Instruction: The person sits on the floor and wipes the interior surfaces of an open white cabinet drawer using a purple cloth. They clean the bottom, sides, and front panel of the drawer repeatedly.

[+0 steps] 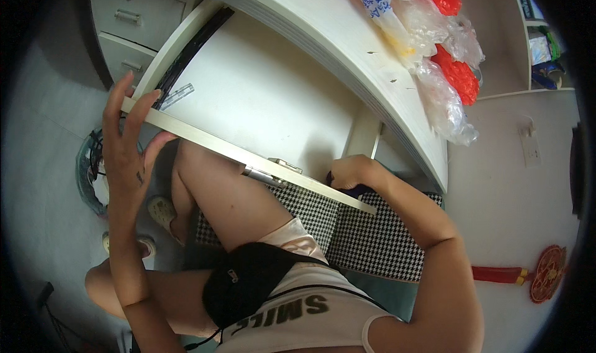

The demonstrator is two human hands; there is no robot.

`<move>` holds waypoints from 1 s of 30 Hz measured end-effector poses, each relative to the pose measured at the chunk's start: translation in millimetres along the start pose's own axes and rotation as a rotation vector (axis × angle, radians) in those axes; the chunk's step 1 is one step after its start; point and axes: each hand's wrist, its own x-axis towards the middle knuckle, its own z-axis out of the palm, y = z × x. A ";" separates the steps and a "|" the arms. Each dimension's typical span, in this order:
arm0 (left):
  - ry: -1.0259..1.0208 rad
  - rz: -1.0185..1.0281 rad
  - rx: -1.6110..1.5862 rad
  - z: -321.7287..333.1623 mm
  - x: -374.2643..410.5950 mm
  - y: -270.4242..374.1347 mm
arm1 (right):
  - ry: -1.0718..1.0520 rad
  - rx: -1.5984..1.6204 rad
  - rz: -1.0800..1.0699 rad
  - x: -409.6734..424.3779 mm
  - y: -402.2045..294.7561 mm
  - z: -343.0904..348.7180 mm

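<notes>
A white drawer (279, 88) is pulled out from under a white desk, and its front panel (209, 141) runs across the view above my lap. My left hand (128, 139) grips the left end of that panel, fingers over the edge and thumb on the near side. My right hand (354, 171) is closed around a dark object (356, 191) at the drawer's right end; most of that object is hidden. Inside the drawer lie a clear ruler-like strip (178, 96) and a long black item (191, 50) along the left wall. A metal handle (263, 175) is on the panel.
Crumpled clear and red plastic bags (433, 50) lie on the desktop (335, 32). A drawer cabinet (135, 15) stands at upper left. A bin (91, 185) is on the floor at left. Beneath is a houndstooth-patterned seat (377, 241); a red hanging ornament (549, 274) is at right.
</notes>
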 end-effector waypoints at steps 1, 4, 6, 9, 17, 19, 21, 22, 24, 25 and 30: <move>-0.006 -0.011 0.001 -1.0 0.1 0.5 | 0.086 -0.079 0.009 -0.4 2.6 8.2; -0.015 -0.031 -0.011 -0.3 0.4 1.9 | 0.113 -0.203 0.128 -3.8 6.8 6.8; -0.016 -0.032 -0.023 -2.3 0.2 1.2 | 0.307 -0.427 0.208 0.3 14.6 1.7; 0.003 -0.012 -0.011 0.1 0.1 0.4 | 0.618 -0.754 0.319 34.9 71.0 2.1; -0.021 -0.033 -0.001 -6.0 -0.2 3.3 | 0.865 -0.534 0.195 48.3 86.1 8.5; -0.018 -0.024 0.005 -6.9 -1.6 1.7 | 0.485 -0.437 -0.017 5.5 55.4 24.3; -0.020 0.002 0.019 -4.8 -2.8 -1.7 | 0.303 -0.253 -0.319 -30.3 25.7 29.1; -0.026 0.014 0.017 -4.0 -0.7 -1.7 | 0.337 -0.253 -0.293 -34.8 27.0 34.2; -0.023 0.020 0.007 -0.4 1.6 -1.6 | 0.481 -0.200 -0.215 -35.5 33.0 43.0; -0.022 0.023 0.004 0.5 2.1 -1.6 | 0.591 -0.148 -0.160 -33.0 37.7 48.6; -0.024 0.010 0.006 0.8 0.1 -3.0 | 1.129 0.235 0.046 -56.1 28.8 63.9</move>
